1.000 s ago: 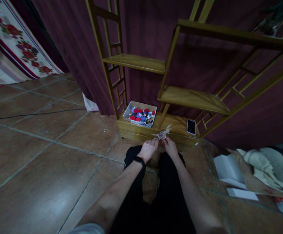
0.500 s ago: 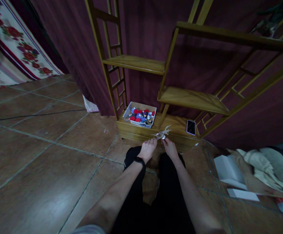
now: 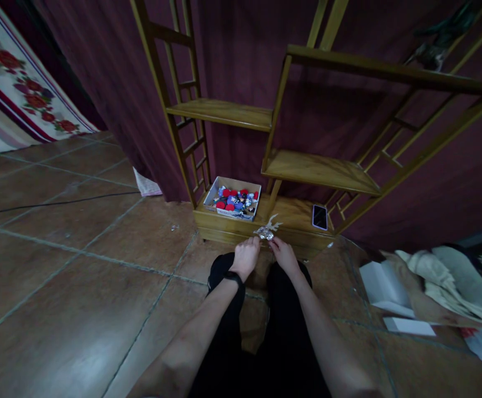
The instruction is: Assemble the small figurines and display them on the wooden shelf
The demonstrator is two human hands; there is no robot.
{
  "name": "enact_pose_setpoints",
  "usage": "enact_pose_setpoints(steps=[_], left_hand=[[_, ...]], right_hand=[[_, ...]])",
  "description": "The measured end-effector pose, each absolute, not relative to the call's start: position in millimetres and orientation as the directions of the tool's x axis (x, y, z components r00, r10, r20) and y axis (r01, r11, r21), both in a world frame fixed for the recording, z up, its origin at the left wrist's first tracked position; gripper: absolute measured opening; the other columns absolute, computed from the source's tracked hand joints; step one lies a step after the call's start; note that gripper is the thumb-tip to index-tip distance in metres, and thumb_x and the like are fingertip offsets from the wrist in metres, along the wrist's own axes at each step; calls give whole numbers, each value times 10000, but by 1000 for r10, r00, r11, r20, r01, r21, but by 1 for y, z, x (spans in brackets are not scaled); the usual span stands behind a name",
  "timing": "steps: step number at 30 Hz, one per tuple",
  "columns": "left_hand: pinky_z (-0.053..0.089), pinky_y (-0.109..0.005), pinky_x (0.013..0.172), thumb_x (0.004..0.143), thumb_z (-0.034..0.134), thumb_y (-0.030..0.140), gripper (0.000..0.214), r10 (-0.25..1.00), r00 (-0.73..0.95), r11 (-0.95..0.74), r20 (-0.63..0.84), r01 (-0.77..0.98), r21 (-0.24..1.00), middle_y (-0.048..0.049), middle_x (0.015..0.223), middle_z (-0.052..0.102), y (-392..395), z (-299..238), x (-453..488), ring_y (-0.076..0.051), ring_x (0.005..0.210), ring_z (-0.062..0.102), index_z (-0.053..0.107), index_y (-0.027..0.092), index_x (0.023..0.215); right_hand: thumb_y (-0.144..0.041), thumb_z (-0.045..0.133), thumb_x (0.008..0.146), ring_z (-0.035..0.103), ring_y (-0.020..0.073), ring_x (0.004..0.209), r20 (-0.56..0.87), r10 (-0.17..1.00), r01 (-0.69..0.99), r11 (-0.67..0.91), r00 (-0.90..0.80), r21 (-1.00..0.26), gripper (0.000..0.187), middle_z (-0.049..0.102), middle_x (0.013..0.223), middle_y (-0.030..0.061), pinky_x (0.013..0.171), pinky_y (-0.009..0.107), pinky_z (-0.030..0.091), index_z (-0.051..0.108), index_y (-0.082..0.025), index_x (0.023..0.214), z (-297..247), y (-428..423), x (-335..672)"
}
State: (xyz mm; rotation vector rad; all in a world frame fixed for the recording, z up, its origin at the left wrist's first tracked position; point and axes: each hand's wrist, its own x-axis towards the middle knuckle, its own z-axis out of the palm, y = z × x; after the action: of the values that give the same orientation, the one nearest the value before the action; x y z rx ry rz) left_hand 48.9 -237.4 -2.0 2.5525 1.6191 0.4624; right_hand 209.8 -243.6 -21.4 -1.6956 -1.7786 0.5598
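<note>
A small shiny, clear-to-silver ornament (image 3: 265,232) with pale antler-like branches is held between my two hands, above the front edge of the wooden shelf unit's base (image 3: 294,213). My left hand (image 3: 247,255) is closed at its left side, a dark band round the wrist. From the right, my right hand (image 3: 283,254) pinches its lower part. My fingertips hide some of the ornament. Just beyond my left hand, an open cardboard box (image 3: 211,197) rests on the base, with small figures and several red round pieces inside.
A phone (image 3: 319,216) lies on the base to the right. White foam pieces (image 3: 386,287) and a heap of cloth (image 3: 435,276) are on the tiled floor at right. A black cable (image 3: 58,203) crosses the floor at left. Shelves (image 3: 321,170) rise in front of a dark red curtain.
The view has shifted slightly, so the shelf unit appears a little further left and lower. The ornament has turned slightly in my fingers, and both hands keep hold of it.
</note>
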Motion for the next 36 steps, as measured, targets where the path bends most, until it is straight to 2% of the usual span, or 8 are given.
enact_pose_setpoints(steps=[5,11,17,22,24,30,36], left_hand=[[418,-271,681,931,291,332,274,939,311,-341,144,886,313,-101,946,623,-234,2,46,-182,840,620,504,171,989],[411,-262,658,929,293,313,266,956,239,-287,171,883,372,-80,923,642,-229,-8,46,-179,803,629,504,184,1026],[411,-252,665,925,315,292,240,969,194,-242,151,863,443,-75,906,658,-224,-11,46,-175,815,631,520,182,984],[410,-247,678,920,339,299,236,973,194,-232,128,846,479,-72,893,664,-220,-14,46,-170,817,631,533,185,991],[405,-243,672,919,342,303,235,966,213,-256,144,829,497,-66,883,665,-218,-17,46,-165,801,630,537,190,984],[398,-229,651,919,343,317,243,956,246,-293,159,788,542,-55,873,668,-215,-20,45,-151,771,627,553,199,956],[399,-231,674,919,344,349,248,947,262,-320,186,816,481,-43,912,661,-225,-9,47,-154,819,626,537,212,991]], right_hand=[[-371,426,855,611,153,652,137,990,701,106,-12,-705,221,665,742,-9,615,228,414,614,-257,862,-16,-246,205],[-431,462,836,629,164,743,141,990,679,123,-29,-724,239,681,793,-14,675,236,429,627,-264,876,-10,-249,201],[-455,298,897,623,143,663,109,994,576,95,-10,-812,406,668,722,-4,657,236,442,629,-233,822,-8,-249,198],[-390,459,840,629,154,754,157,987,603,116,15,-790,213,680,828,-9,713,253,453,609,-255,907,-11,-246,196],[-360,503,814,628,161,810,170,985,612,130,8,-780,191,678,893,-7,740,263,453,606,-263,942,-12,-246,195],[-329,482,829,622,172,849,180,983,636,167,-45,-754,204,682,911,0,761,265,446,639,-272,946,-14,-245,194],[-275,449,830,627,168,765,177,984,593,147,-7,-792,231,684,831,8,702,246,449,648,-246,943,-20,-239,199]])
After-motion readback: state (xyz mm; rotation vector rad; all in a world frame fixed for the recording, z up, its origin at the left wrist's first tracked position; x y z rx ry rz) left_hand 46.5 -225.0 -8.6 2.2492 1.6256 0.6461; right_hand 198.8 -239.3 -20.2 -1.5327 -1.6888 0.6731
